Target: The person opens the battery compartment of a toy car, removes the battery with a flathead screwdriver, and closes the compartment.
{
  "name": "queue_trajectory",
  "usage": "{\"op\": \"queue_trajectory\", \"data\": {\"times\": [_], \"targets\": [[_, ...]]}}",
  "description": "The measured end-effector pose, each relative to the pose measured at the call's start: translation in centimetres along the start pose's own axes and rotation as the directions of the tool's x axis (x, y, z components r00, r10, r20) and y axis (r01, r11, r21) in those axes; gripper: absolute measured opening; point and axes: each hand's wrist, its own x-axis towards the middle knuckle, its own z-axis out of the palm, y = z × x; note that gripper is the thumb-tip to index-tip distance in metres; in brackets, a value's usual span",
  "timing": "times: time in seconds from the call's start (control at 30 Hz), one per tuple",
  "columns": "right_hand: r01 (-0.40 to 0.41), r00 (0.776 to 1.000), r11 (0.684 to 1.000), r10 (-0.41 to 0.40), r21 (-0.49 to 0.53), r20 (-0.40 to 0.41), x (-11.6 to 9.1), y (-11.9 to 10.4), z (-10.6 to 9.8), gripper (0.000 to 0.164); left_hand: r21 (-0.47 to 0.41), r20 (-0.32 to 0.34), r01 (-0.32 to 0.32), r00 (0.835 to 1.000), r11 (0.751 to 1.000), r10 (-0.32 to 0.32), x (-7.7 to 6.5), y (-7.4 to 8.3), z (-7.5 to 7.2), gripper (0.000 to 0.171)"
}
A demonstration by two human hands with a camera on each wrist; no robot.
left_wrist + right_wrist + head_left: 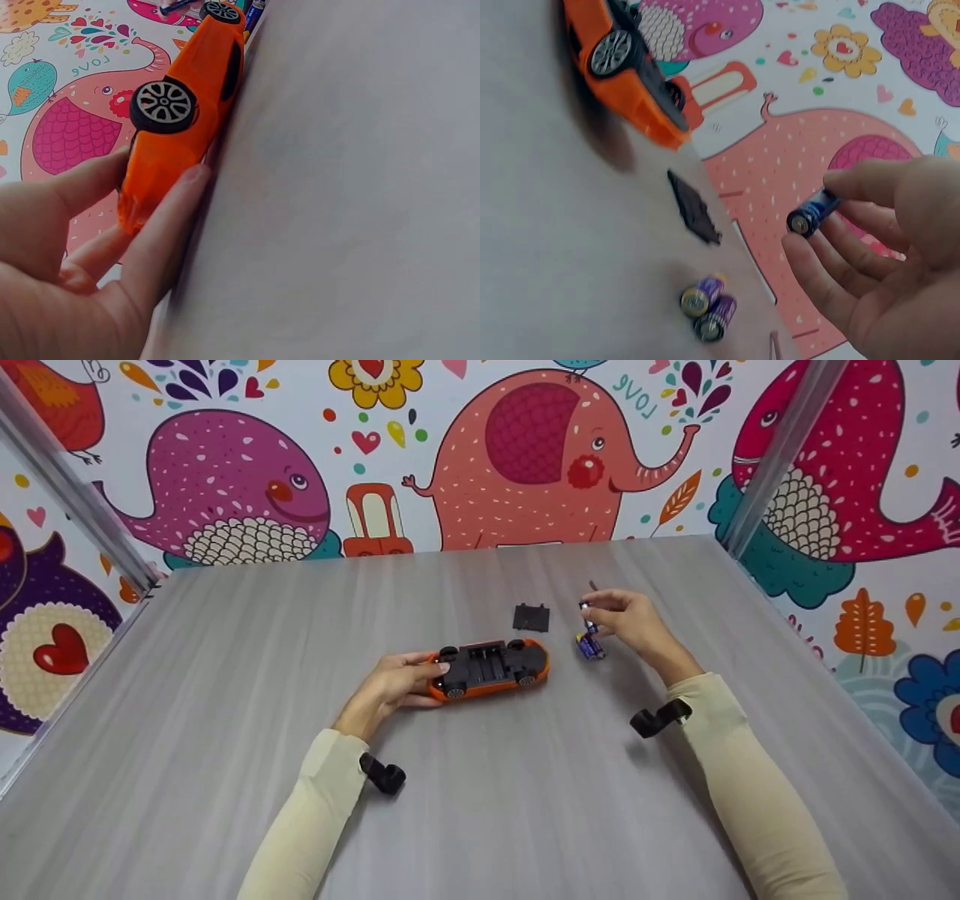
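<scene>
An orange toy car (517, 664) lies wheels up on the table, its battery compartment (487, 661) uncovered and facing upward. My left hand (394, 681) grips one end of it, thumb on the black underside and fingers along the orange body. To the right, my right hand (637, 622) pinches a blue battery (810, 215) between thumb and fingers, above the table. Below that hand, a yellow-and-purple battery (703, 294) and a purple battery (716, 319) lie side by side. A black battery cover (532, 618) rests flat beyond the car.
A thin dark rod tip (593, 585) shows just behind the right hand; the remainder is hidden. The grey table (262, 780) ends at a wall panel with cartoon animals (555, 457). Metal posts (787, 457) stand at the back corners.
</scene>
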Motion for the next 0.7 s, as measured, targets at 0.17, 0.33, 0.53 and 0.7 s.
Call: {"op": "queue_trajectory", "data": {"times": [0.17, 0.33, 0.53, 0.7], "targets": [[-0.058, 0.994, 0.995, 0.050, -0.084, -0.096, 0.2, 0.6, -0.3, 0.036, 0.005, 0.002, -0.002, 1.000, 1.000, 0.002, 0.0, 0.0, 0.0, 0.061], [-0.099, 0.988, 0.986, 0.080, -0.137, -0.135, 0.2, 0.8, -0.4, 0.033, 0.015, -0.001, 0.005, 1.000, 1.000, -0.005, 0.1, 0.0, 0.1, 0.060], [-0.131, 0.984, 0.967, 0.099, -0.220, -0.150, 0.3, 1.2, -0.5, 0.027, 0.008, -0.010, 0.007, 1.000, 1.000, -0.007, 0.0, 0.0, 0.0, 0.061], [-0.103, 0.987, 0.958, 0.064, -0.268, -0.149, 0.5, 1.8, -0.2, 0.025, 0.005, -0.010, 0.006, 1.000, 1.000, -0.006, 0.0, 0.0, 0.0, 0.060]]}}
